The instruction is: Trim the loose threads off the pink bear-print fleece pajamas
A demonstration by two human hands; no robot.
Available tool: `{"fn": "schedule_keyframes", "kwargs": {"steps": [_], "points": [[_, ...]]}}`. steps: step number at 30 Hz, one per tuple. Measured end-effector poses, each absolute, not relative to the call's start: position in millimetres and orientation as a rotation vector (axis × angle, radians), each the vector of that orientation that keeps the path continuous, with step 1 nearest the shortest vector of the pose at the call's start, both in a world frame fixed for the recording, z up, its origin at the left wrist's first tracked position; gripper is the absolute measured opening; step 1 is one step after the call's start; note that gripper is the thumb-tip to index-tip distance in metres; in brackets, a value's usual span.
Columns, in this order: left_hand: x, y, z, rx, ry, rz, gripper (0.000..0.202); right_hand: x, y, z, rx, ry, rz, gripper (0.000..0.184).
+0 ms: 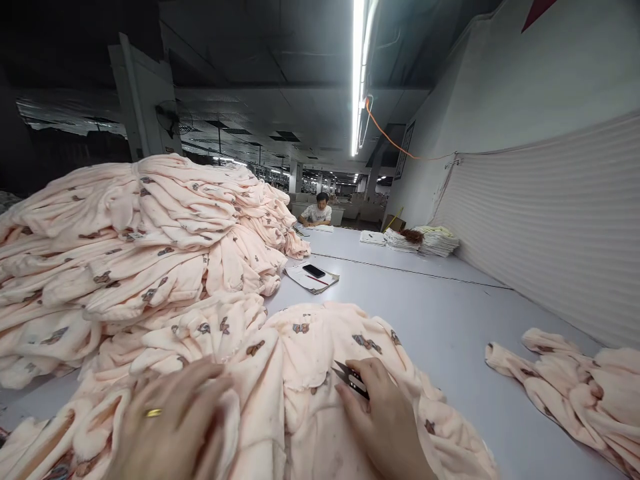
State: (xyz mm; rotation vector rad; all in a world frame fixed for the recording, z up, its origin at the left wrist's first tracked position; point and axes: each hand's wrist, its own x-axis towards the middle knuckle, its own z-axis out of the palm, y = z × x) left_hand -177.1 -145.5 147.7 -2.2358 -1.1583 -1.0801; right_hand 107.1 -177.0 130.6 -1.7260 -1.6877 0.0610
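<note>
A pale pink fleece garment [310, 413] printed with small brown and grey figures lies spread in front of me. My right hand [383, 417] is closed around a small pair of thread snips [353, 381]. Their dark pointed blades are parted and aim up and left, just over the garment. Blurred by motion, my left hand [175, 417] is over the fabric at the lower left, with a gold ring on one finger. Its fingertips are smeared, so whether they pinch the cloth cannot be made out.
A tall heap of similar pink garments [150, 233] covers the table's left side. Another garment [575, 393] lies at the right. A phone [313, 271] and a red pen rest on papers [300, 275]. Stacked cloth [435, 241] stands farther back. A person [317, 212] sits at the far end.
</note>
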Motion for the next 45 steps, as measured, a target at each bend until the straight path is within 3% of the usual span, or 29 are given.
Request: {"fn": "schedule_keyframes", "kwargs": {"steps": [3,13,24,34,39,43,45], "points": [[-140.1,-145.7,164.6,-2.534,-0.886,-1.002,0.021,105.3,-171.8,129.9,-1.655,-1.83,-0.158,0.02],[-73.3,-135.3,137.2,-2.89,-1.277,-0.57,0.02,104.9,-159.5,124.7,-1.588,-1.882,-0.291,0.019],[-58.7,-129.0,127.3,-2.753,-1.326,-0.7,0.017,110.1,-160.3,126.0,-1.524,-1.981,-0.606,0.018],[-46.1,-117.9,112.2,-2.605,-1.339,-0.751,0.021,107.7,-154.9,130.5,-1.62,-1.915,-0.288,0.017],[-52.2,-115.9,117.9,-2.746,-1.189,-0.989,0.02,119.4,-159.9,136.0,-1.655,-1.758,-0.221,0.018],[-67.6,-124.0,112.4,-2.943,-1.208,-1.026,0.019,165.6,-168.9,137.7,-1.956,-1.132,-0.252,0.034],[-76.0,-127.9,101.9,-2.961,-1.239,-0.997,0.022,189.0,-174.7,133.8,-1.963,-0.949,-0.046,0.045]]}}
